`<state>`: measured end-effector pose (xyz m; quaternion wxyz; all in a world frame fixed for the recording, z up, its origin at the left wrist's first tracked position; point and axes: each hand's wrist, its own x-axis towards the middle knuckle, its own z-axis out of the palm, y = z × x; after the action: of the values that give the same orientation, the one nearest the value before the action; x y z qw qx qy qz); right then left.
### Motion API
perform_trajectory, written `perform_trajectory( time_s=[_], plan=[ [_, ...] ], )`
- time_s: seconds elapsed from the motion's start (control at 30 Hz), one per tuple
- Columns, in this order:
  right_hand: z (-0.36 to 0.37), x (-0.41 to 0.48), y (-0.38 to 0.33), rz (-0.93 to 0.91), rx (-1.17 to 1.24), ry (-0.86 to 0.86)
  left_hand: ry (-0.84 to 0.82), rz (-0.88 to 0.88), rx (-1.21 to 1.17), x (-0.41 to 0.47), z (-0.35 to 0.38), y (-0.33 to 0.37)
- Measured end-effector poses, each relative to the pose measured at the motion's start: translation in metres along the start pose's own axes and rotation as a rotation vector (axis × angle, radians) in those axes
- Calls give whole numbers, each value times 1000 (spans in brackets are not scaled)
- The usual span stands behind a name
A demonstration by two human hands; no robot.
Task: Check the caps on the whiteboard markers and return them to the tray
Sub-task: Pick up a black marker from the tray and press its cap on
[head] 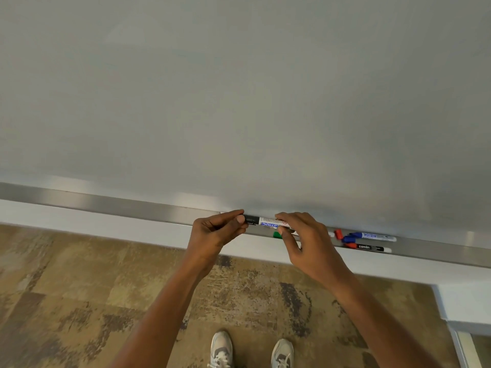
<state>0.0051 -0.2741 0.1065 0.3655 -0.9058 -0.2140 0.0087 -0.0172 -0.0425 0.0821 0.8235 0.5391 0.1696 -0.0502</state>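
A black-capped whiteboard marker (265,221) is held level just above the metal tray (132,207). My left hand (216,231) pinches its black cap (251,219). My right hand (303,240) grips the white barrel. Under my right hand a green-capped marker (277,235) lies in the tray, mostly hidden. Further right in the tray lie a blue-capped marker (372,236), a red-capped marker with a black label (369,247), and a red cap end (338,233) whose barrel I cannot make out.
The whiteboard (239,102) fills the upper view, with a white wall strip (93,224) below the tray. Patterned brown carpet (79,301) and two grey sneakers (249,350) lie beneath. A white corner post (462,301) stands at lower right.
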Motion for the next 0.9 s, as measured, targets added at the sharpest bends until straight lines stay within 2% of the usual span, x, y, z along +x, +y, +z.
perform_trajectory(
  time_s=[0.3, 0.6, 0.73, 0.9],
  plan=[
    [5, 9, -6, -62, -40, -28, 25, -10, -15, 6, 1, 5],
    [16, 14, -1, -34, 30, -14, 34, 29, 50, 13, 1, 4],
    [30, 25, 11, 10, 48, -61, 114, 53, 83, 24, -3, 0],
    [58, 28, 28, 15, -9, -88, 262, -42, 146, 38, -26, -22]
  ],
)
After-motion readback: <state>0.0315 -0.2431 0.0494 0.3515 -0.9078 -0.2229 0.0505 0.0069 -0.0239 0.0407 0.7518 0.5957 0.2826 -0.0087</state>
